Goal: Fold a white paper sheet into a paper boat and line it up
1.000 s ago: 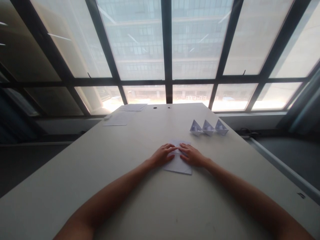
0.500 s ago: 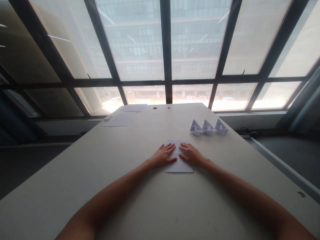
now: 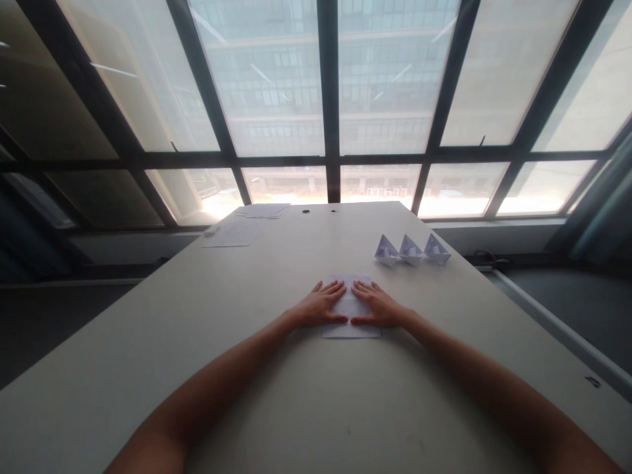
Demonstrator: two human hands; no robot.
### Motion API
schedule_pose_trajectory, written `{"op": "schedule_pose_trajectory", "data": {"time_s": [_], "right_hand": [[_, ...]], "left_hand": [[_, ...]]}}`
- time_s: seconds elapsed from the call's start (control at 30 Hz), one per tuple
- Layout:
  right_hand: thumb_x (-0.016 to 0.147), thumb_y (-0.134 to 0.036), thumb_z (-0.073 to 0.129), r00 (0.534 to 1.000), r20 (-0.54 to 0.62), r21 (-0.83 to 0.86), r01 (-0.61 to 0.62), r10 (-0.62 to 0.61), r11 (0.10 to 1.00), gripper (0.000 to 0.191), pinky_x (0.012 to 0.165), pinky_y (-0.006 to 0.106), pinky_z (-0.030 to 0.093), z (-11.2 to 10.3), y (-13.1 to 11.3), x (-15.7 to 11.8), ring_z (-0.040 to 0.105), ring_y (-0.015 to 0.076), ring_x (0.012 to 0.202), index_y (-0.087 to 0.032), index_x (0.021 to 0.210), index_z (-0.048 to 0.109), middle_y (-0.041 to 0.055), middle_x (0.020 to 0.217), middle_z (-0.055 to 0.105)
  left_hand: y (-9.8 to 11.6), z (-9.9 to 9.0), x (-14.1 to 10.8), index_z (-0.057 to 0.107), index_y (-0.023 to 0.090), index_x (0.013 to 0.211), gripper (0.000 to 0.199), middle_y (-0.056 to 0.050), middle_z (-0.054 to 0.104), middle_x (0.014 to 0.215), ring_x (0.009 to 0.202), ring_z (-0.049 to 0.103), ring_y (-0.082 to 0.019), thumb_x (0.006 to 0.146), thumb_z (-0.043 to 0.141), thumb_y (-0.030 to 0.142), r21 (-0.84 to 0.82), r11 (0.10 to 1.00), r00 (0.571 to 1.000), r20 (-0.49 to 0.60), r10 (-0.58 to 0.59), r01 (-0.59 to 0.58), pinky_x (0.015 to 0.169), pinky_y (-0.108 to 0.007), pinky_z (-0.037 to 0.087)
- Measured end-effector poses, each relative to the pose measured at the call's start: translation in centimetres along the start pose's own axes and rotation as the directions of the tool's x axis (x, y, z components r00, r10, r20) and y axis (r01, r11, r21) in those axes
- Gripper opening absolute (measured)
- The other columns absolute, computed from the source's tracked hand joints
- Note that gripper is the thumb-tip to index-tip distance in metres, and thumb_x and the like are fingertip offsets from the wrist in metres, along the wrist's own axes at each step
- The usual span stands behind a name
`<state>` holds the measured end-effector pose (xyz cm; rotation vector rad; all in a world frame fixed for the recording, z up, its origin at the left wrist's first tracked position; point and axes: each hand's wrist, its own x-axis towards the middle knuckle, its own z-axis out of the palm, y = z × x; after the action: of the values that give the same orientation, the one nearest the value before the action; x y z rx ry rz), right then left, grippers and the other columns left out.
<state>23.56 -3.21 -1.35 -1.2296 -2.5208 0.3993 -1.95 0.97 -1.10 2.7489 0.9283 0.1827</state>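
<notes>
Here, starting at the upper left of centre, I see loose paper sheets lying flat near the far edge of the pale table, with a second small stack just beyond them toward the window. Nothing lies between those sheets and my hands. At the middle of the frame my left hand rests palm down, fingers slightly spread, pressing the left half of a folded white paper. The paper lies flat on the table, roughly rectangular, its near edge showing below both thumbs and its far edge peeking out past the fingertips. My right hand lies flat on its right half, fingers likewise a little spread, thumbs nearly meeting. To the upper right, well apart, three folded paper boats stand upright in a row, touching one another.
</notes>
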Motion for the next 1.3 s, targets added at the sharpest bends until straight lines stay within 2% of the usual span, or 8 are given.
{"op": "schedule_pose_trajectory", "data": {"time_s": [0.2,0.4,0.5,0.6,0.73,0.93,1.17,1.3], "right_hand": [[0.078,-0.065,0.070,0.996,-0.079,0.018,-0.030,0.031,0.999,0.091,0.121,0.055,0.015,0.1,0.1,0.2,0.038,0.0334,0.142,-0.016,0.150,0.043,0.0187,0.151,0.044],[0.083,-0.042,0.073,0.978,-0.198,0.043,-0.066,0.073,0.997,0.050,0.119,0.055,0.022,0.5,0.3,0.6,0.056,0.0290,0.127,-0.024,0.129,0.065,0.0093,0.130,0.066],[0.086,-0.034,0.070,0.966,-0.247,0.046,-0.071,0.081,0.996,0.031,0.117,0.051,0.027,0.8,0.4,0.7,0.063,0.0269,0.118,-0.026,0.116,0.072,0.0062,0.125,0.070],[0.088,-0.028,0.066,0.961,-0.260,0.044,-0.086,0.095,0.995,0.025,0.112,0.044,0.037,1.0,0.7,0.7,0.065,0.0263,0.115,-0.028,0.112,0.074,0.0045,0.122,0.071],[0.089,-0.026,0.063,0.949,-0.290,0.054,-0.112,0.122,0.992,0.025,0.099,0.037,0.049,1.2,1.0,0.6,0.068,0.0269,0.109,-0.027,0.111,0.075,0.0057,0.119,0.072],[0.093,-0.034,0.057,0.938,-0.313,0.065,-0.138,0.151,0.988,0.023,0.084,0.034,0.052,1.0,0.8,0.6,0.071,0.0255,0.089,-0.024,0.098,0.076,0.0075,0.094,0.077],[0.095,-0.040,0.054,0.865,-0.481,0.175,-0.069,0.147,0.982,0.025,0.074,0.030,0.049,0.9,0.8,0.6,0.066,0.0200,0.073,-0.022,0.090,0.071,0.0041,0.080,0.073],[0.093,-0.045,0.054,0.820,-0.539,0.290,-0.035,0.193,0.957,0.027,0.070,0.030,0.050,1.3,0.9,0.8,0.061,0.0191,0.069,-0.021,0.091,0.067,0.0041,0.078,0.069]], "left_hand": [[0.6,-0.6,0.2,0.040,0.020,0.152,0.090,-0.016,0.045,0.151,0.142,0.040,-0.032,0.079,0.070,0.064,-0.070,0.996,0.994,-0.097,-0.053,0.046,0.119,-0.048,0.023],[0.5,-0.2,0.4,0.065,0.024,0.130,0.059,-0.007,0.070,0.125,0.112,0.066,-0.029,0.078,0.076,0.049,-0.138,0.985,0.961,-0.243,-0.133,0.101,0.100,-0.039,0.049],[-0.1,0.3,0.7,0.074,0.027,0.116,0.036,-0.003,0.072,0.120,0.114,0.066,-0.027,0.083,0.072,0.041,-0.190,0.978,0.950,-0.278,-0.143,0.092,0.101,-0.037,0.049],[-0.6,0.7,0.9,0.077,0.030,0.107,0.022,0.000,0.073,0.118,0.119,0.064,-0.023,0.088,0.065,0.032,-0.247,0.968,0.951,-0.288,-0.113,0.040,0.104,-0.036,0.048],[-0.8,1.0,1.1,0.078,0.027,0.102,0.021,-0.001,0.073,0.116,0.116,0.066,-0.022,0.090,0.061,0.030,-0.279,0.960,0.941,-0.320,-0.107,0.015,0.105,-0.037,0.048],[-0.4,0.9,1.0,0.078,0.024,0.096,0.021,-0.004,0.076,0.110,0.108,0.069,-0.022,0.092,0.060,0.034,-0.260,0.966,0.917,-0.387,-0.093,-0.011,0.099,-0.036,0.051],[0.6,0.0,0.6,0.077,0.017,0.091,0.030,-0.006,0.076,0.083,0.074,0.068,-0.019,0.097,0.053,0.035,-0.263,0.965,0.893,-0.431,-0.129,0.012,0.073,-0.029,0.051],[1.1,-0.1,0.7,0.075,0.016,0.087,0.032,-0.004,0.073,0.076,0.068,0.063,-0.017,0.094,0.055,0.039,-0.373,0.928,0.841,-0.502,-0.202,0.001,0.067,-0.027,0.048]]}}
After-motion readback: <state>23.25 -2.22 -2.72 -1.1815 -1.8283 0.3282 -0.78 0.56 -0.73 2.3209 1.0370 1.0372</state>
